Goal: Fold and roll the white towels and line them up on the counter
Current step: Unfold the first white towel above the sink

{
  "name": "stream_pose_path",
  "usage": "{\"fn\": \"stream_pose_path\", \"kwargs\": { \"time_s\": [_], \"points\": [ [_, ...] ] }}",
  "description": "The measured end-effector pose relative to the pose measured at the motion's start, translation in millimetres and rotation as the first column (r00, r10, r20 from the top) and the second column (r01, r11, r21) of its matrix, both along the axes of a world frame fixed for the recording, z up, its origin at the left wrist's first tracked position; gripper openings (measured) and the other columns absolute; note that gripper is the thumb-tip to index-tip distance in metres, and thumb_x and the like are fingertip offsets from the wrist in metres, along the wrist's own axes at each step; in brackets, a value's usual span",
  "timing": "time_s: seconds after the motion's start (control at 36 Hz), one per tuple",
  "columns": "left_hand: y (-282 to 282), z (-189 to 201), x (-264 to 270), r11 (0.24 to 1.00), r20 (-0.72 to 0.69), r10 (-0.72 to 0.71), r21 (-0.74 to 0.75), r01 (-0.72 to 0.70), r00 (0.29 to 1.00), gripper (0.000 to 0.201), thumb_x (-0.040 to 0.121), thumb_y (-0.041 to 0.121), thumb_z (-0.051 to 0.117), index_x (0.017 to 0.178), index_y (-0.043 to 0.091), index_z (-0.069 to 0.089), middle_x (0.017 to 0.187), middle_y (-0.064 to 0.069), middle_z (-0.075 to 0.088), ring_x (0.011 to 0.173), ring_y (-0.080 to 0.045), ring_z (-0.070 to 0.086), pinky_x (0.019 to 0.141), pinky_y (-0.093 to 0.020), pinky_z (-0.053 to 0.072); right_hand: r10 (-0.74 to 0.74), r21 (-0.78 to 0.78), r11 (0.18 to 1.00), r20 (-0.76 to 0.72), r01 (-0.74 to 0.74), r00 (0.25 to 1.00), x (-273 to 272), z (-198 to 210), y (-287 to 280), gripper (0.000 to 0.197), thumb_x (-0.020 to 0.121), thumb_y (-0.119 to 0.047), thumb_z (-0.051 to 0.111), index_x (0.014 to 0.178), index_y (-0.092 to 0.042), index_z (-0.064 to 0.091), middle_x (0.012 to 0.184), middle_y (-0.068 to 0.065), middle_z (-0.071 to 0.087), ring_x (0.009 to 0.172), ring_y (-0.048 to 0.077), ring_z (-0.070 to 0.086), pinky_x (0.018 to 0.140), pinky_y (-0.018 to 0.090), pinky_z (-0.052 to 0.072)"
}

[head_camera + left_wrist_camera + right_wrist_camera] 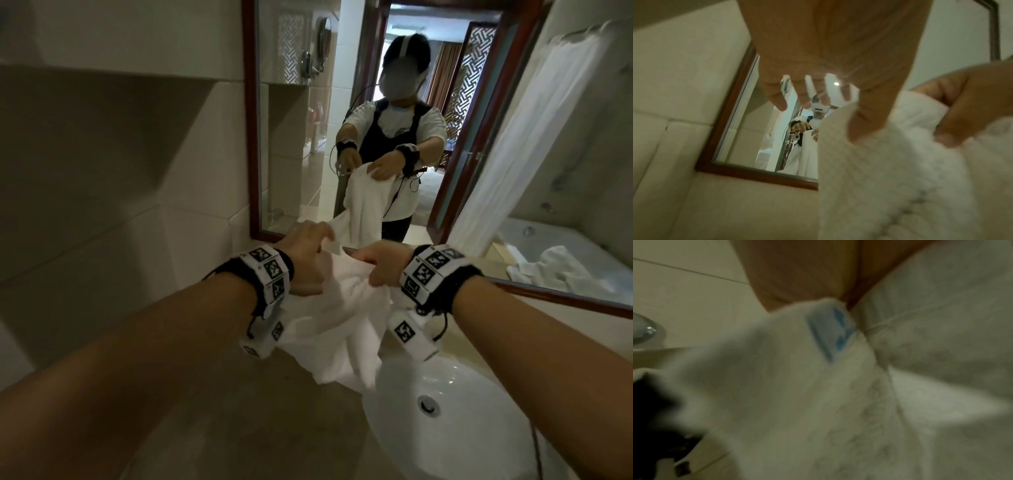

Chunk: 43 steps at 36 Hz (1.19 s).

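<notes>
Two hands, left (305, 253) and right (383, 262), grip one white towel (342, 329).

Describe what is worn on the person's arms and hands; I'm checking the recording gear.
Both forearms are bare, no sleeves or gloves. The left hand and right hand each have a black wrist strap carrying white blocks printed with black square markers. A thin black cable dangles from the right strap.

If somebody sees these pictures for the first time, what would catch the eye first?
First, the white towel, bunched and held up between the left hand and the right hand, hanging over the counter beside the white sink. Next, the wood-framed mirror behind, reflecting the person holding it.
</notes>
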State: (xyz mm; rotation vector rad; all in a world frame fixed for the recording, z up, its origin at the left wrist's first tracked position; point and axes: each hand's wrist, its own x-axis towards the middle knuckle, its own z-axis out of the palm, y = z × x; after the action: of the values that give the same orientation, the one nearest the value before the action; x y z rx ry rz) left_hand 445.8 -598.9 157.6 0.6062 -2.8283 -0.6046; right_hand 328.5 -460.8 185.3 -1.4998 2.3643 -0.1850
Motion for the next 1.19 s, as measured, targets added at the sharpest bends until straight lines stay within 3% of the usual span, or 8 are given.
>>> {"fn": "stream_pose_path", "kwargs": {
  "time_s": [0.08, 0.25, 0.44, 0.53, 0.61, 0.83, 0.97, 1.19],
  "points": [
    [1.3, 17.8, 1.3, 0.978, 0.147, -0.158, -0.111, 0.175, 0.976, 0.084, 0.069, 0.027, 0.08, 0.139, 0.035, 0.034, 0.147, 0.006, 0.033, 0.133, -0.017, 0.032, 0.108, -0.035, 0.032, 0.01, -0.07, 0.997, 0.008, -0.01, 1.0, -4.3, 17.0, 8.8, 0.04, 0.08, 0.008, 0.056, 0.109, -0.016, 0.069, 0.09, -0.009, 0.063, 0.091, 0.009, 0.058, 0.085, 0.023, 0.045],
    [-7.3, 40.8, -7.2, 0.936, 0.321, -0.204, -0.213, 0.28, 0.925, 0.035, 0.08, 0.042, 0.062, 0.112, 0.029, 0.057, 0.105, 0.005, 0.064, 0.098, -0.021, 0.058, 0.091, -0.041, 0.048, -0.047, -0.131, 0.99, 0.005, 0.047, 0.999, -11.1, 45.8, 30.0, 0.043, 0.08, 0.007, 0.053, 0.102, -0.025, 0.072, 0.092, -0.009, 0.069, 0.083, 0.004, 0.06, 0.076, 0.021, 0.047],
    [-15.3, 85.2, -7.0, 0.933, 0.034, -0.217, -0.285, 0.217, 0.976, 0.011, 0.095, 0.023, 0.05, 0.103, 0.015, 0.048, 0.092, -0.006, 0.055, 0.085, -0.025, 0.052, 0.07, -0.028, 0.037, -0.21, 0.031, 0.975, -0.168, 0.218, 0.963, -36.7, 66.8, 35.5, 0.041, 0.064, -0.014, 0.077, 0.102, -0.004, 0.068, 0.077, -0.003, 0.059, 0.082, 0.016, 0.056, 0.056, 0.017, 0.041],
    [-18.7, 115.2, -3.2, 0.916, -0.05, -0.192, -0.367, 0.16, 0.98, 0.015, 0.095, 0.03, 0.049, 0.103, 0.017, 0.05, 0.093, -0.006, 0.056, 0.087, -0.026, 0.054, 0.07, -0.029, 0.037, -0.358, -0.061, 0.934, -0.165, 0.353, 0.919, -41.3, 71.1, 38.8, 0.019, 0.083, -0.023, 0.068, 0.097, -0.011, 0.065, 0.074, -0.003, 0.062, 0.069, 0.015, 0.06, 0.061, 0.022, 0.045],
    [-20.3, 155.6, 3.6, 0.859, -0.122, -0.16, -0.506, 0.077, 0.98, 0.019, 0.096, 0.034, 0.048, 0.108, 0.02, 0.052, 0.091, -0.001, 0.053, 0.086, -0.023, 0.052, 0.069, -0.029, 0.033, -0.421, -0.243, 0.903, -0.344, 0.354, 0.839, -40.6, 98.8, 40.8, 0.033, 0.094, -0.028, 0.054, 0.12, -0.009, 0.06, 0.107, 0.011, 0.065, 0.098, 0.026, 0.062, 0.08, 0.027, 0.044],
    [-15.2, 256.5, 18.1, 0.819, -0.65, -0.105, -0.486, -0.306, 0.752, 0.027, 0.092, 0.034, 0.049, 0.112, 0.019, 0.057, 0.108, -0.009, 0.062, 0.099, -0.028, 0.057, 0.071, -0.029, 0.032, -0.538, -0.915, 0.404, -0.223, 0.017, 0.813, -24.6, 191.9, 42.4, 0.024, 0.094, -0.01, 0.038, 0.112, -0.007, 0.053, 0.109, 0.018, 0.06, 0.1, 0.029, 0.056, 0.073, 0.025, 0.035],
    [-26.7, 235.6, 20.0, 0.851, -0.123, 0.055, -0.513, -0.111, 0.991, 0.05, 0.076, 0.048, 0.074, 0.108, 0.011, 0.066, 0.087, -0.002, 0.059, 0.083, -0.023, 0.053, 0.073, -0.03, 0.04, -0.395, -0.576, 0.797, -0.27, 0.182, 0.878, -27.6, 180.0, 45.1, 0.026, 0.093, -0.015, 0.051, 0.117, -0.011, 0.061, 0.114, 0.014, 0.063, 0.102, 0.028, 0.059, 0.079, 0.027, 0.041],
    [-42.3, 218.8, 35.9, 0.996, 0.233, 0.032, -0.087, -0.012, 0.972, 0.028, 0.064, 0.043, 0.082, 0.08, 0.021, 0.074, 0.077, 0.005, 0.073, 0.071, -0.013, 0.067, 0.069, -0.025, 0.052, -0.313, -0.361, 0.847, 0.258, 0.392, 0.914, -39.6, 164.0, 38.2, 0.015, 0.089, -0.001, 0.054, 0.098, -0.011, 0.061, 0.084, 0.012, 0.058, 0.066, 0.022, 0.059, 0.05, 0.024, 0.05]
  ]
}}
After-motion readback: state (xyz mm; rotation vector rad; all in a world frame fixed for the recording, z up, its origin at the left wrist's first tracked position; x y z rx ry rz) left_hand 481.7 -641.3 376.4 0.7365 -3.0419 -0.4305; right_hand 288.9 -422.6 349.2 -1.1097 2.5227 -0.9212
